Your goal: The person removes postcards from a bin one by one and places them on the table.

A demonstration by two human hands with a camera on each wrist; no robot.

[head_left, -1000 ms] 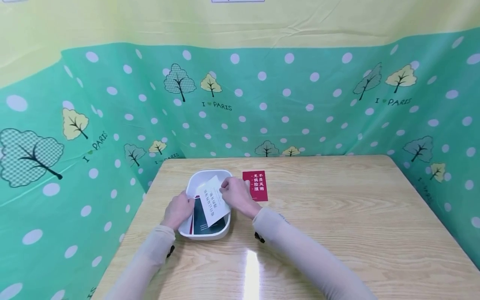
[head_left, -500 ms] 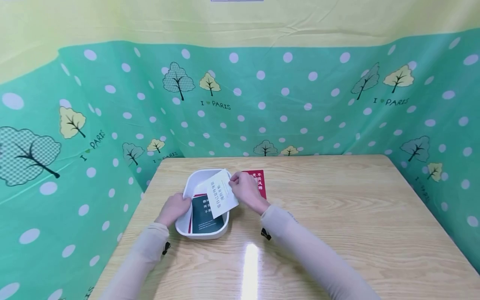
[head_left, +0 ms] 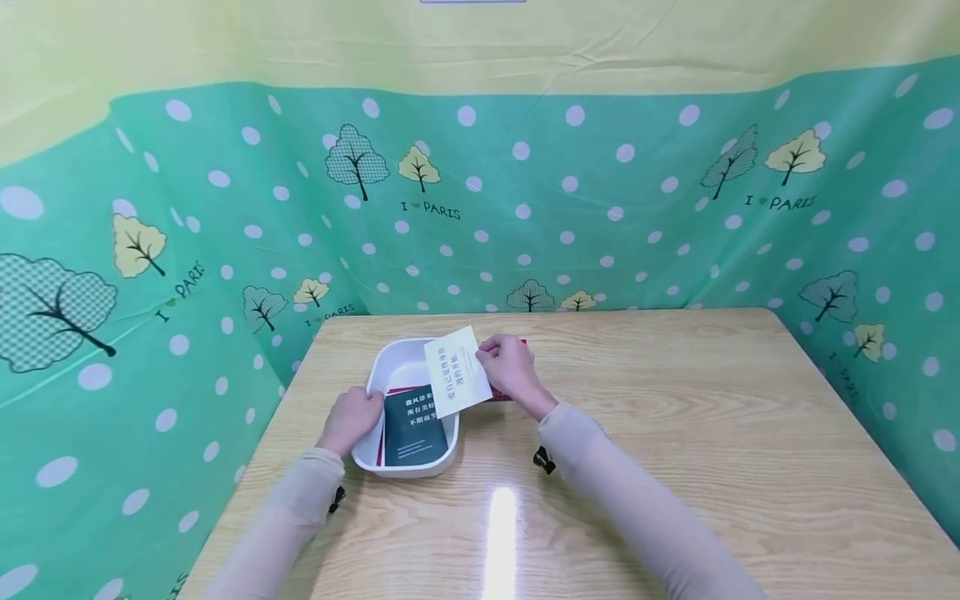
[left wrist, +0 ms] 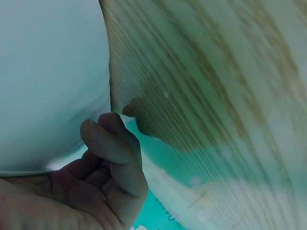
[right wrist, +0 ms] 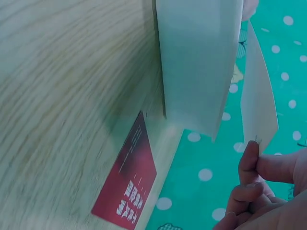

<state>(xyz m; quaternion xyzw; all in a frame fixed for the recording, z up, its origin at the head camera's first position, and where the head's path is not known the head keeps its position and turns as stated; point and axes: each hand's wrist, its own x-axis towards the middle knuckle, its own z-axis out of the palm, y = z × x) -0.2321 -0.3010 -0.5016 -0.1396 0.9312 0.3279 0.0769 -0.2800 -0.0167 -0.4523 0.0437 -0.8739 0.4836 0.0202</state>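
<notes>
A white plastic bin (head_left: 408, 472) stands on the left part of the table, with a dark green card (head_left: 415, 437) and the red edge of another card inside. My left hand (head_left: 352, 418) grips its left rim; in the left wrist view the fingers (left wrist: 120, 153) curl against the outer wall. Between thumb and finger, my right hand (head_left: 512, 371) pinches a white card (head_left: 456, 375) printed with dark characters, tilted above the bin's right side. Below that hand, a red card (right wrist: 129, 179) with white characters lies on the table beside the bin, mostly covered in the head view.
The wooden table (head_left: 675, 433) stretches away to the right of the bin. A green and yellow patterned curtain (head_left: 480, 208) hangs behind it and along both sides. Light glares off the tabletop near the front.
My right hand has lifted the white card up and to the right, out of the bin, uncovering more of the dark green card. The left hand stays at the bin's rim.
</notes>
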